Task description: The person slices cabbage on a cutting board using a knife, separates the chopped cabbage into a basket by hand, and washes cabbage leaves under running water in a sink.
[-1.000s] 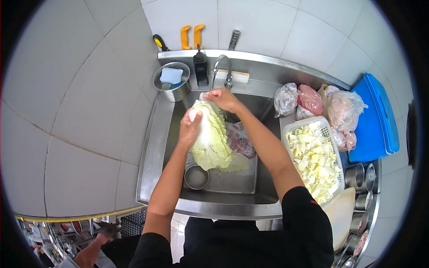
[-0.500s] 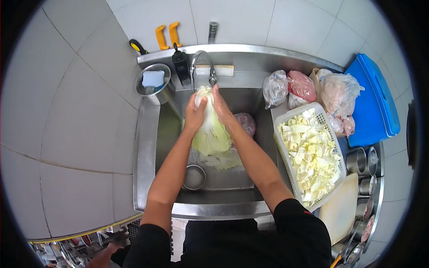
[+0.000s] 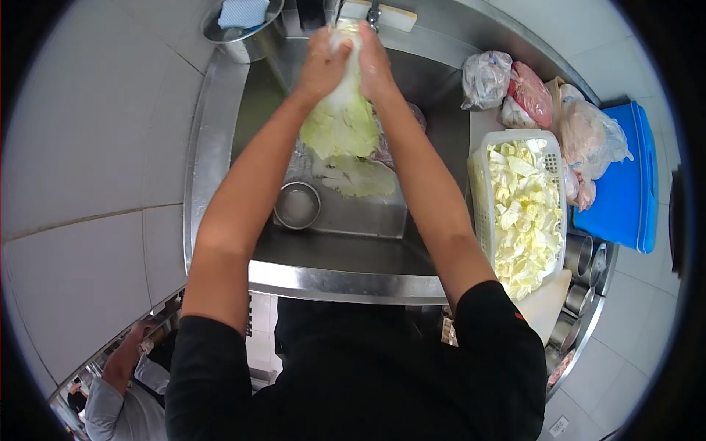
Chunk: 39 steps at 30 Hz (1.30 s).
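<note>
My left hand (image 3: 323, 67) and my right hand (image 3: 374, 65) are closed around the pale stem end of a napa cabbage (image 3: 340, 123), one on each side. Its yellow-green leaves hang down over the steel sink (image 3: 338, 253). Just above my hands is the faucet (image 3: 373, 13), partly cut off by the top of the view. Below the cabbage, a loose cabbage leaf (image 3: 362, 178) lies on the sink bottom. A round metal cup (image 3: 298, 205) sits left of that leaf. Something reddish in plastic (image 3: 419, 116) shows partly behind my right forearm.
Right of the sink, a white perforated basket (image 3: 480, 180) holds cut cabbage (image 3: 526, 220). Bagged meat (image 3: 529, 95) and a blue box (image 3: 621, 198) stand beyond it. A steel pot (image 3: 254, 48) with a sponge stands at upper left. Another person (image 3: 125, 404) is at lower left.
My view has tilted and turned, so the sink and my hands appear higher. Both hands keep hold of the cabbage. More of the other person now shows at lower left.
</note>
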{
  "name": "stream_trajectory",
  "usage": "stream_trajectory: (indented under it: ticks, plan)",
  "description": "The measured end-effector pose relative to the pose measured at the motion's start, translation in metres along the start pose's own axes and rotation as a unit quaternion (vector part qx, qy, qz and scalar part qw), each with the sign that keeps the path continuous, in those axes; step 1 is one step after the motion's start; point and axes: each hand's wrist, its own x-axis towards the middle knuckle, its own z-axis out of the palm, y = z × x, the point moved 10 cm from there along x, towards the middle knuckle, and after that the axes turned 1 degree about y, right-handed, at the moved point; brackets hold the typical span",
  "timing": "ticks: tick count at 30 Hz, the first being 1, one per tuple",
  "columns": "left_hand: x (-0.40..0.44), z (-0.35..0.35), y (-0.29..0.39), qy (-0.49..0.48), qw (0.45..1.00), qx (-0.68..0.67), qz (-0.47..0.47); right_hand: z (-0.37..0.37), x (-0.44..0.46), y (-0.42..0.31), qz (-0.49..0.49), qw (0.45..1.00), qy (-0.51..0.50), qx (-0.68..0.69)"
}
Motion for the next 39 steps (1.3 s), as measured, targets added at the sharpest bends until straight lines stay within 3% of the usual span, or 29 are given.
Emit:
stream_trajectory:
  ticks: [2,3,5,8,9,10,12,16,18,19,21,22,24,27,28,30,32,34,38,39]
  plan:
    - [-0.006,-0.027,0.016,0.116,0.969,0.188,0.115,0.015,0.005,0.002,-0.043,0.998,-0.007,-0.053]
    - [-0.009,-0.032,0.016,0.117,0.969,0.186,0.109,0.021,0.010,0.010,-0.022,0.996,-0.028,-0.076]
    - [-0.014,-0.046,-0.007,0.076,0.990,0.068,-0.101,0.033,0.013,0.019,-0.025,0.988,-0.027,-0.151]
    - [-0.014,-0.064,-0.028,0.075,0.987,0.037,-0.137,0.054,0.012,0.032,0.011,0.987,-0.051,-0.154]
    - [-0.022,-0.081,-0.036,0.160,0.968,0.105,-0.165,0.057,0.008,0.033,-0.001,0.982,-0.049,-0.184]
    - [-0.024,-0.088,-0.034,0.163,0.966,0.107,-0.170,0.059,0.012,0.043,0.004,0.982,-0.052,-0.184]
    - [-0.028,-0.075,-0.040,0.047,0.973,-0.005,-0.227,0.069,0.016,0.060,-0.034,0.985,-0.092,-0.141]
    - [-0.046,-0.105,-0.070,0.123,0.973,0.072,-0.180,0.073,0.015,0.094,0.039,0.967,-0.129,-0.215]
    - [-0.065,-0.119,-0.071,0.120,0.982,0.040,-0.139,0.073,0.020,0.126,0.041,0.939,-0.229,-0.255]
    - [-0.076,-0.133,-0.070,0.149,0.977,0.042,-0.145,0.067,0.009,0.099,-0.071,0.939,-0.190,-0.276]
    - [-0.102,-0.161,-0.062,0.183,0.969,0.048,-0.159,-0.001,0.013,0.164,0.086,0.970,-0.061,-0.217]
    - [-0.114,-0.175,-0.055,0.191,0.966,0.049,-0.167,-0.043,0.013,0.204,0.109,0.935,-0.034,-0.335]
    - [-0.135,-0.205,-0.028,0.216,0.960,0.097,-0.152,-0.109,-0.012,0.298,0.107,0.748,-0.080,-0.651]
    - [-0.173,-0.250,-0.031,0.270,0.941,0.073,-0.191,-0.157,-0.087,0.404,0.208,0.693,-0.144,-0.675]
    - [-0.185,-0.261,-0.022,0.304,0.927,0.070,-0.209,-0.155,-0.110,0.387,0.222,0.729,-0.039,-0.647]
    - [-0.212,-0.283,-0.025,0.334,0.921,0.041,-0.197,-0.143,-0.136,0.392,0.250,0.739,0.002,-0.625]
    - [-0.219,-0.296,-0.014,0.358,0.917,0.014,-0.177,-0.145,-0.155,0.374,0.342,0.677,0.152,-0.634]
    - [-0.219,-0.290,0.007,0.355,0.921,-0.067,-0.147,-0.134,-0.151,0.370,0.352,0.694,0.154,-0.609]
    - [-0.244,-0.293,-0.002,0.346,0.919,-0.082,-0.172,-0.140,-0.154,0.372,0.381,0.685,0.134,-0.607]
    - [-0.248,-0.294,-0.006,0.349,0.917,-0.091,-0.168,-0.154,-0.149,0.391,0.364,0.703,0.134,-0.596]
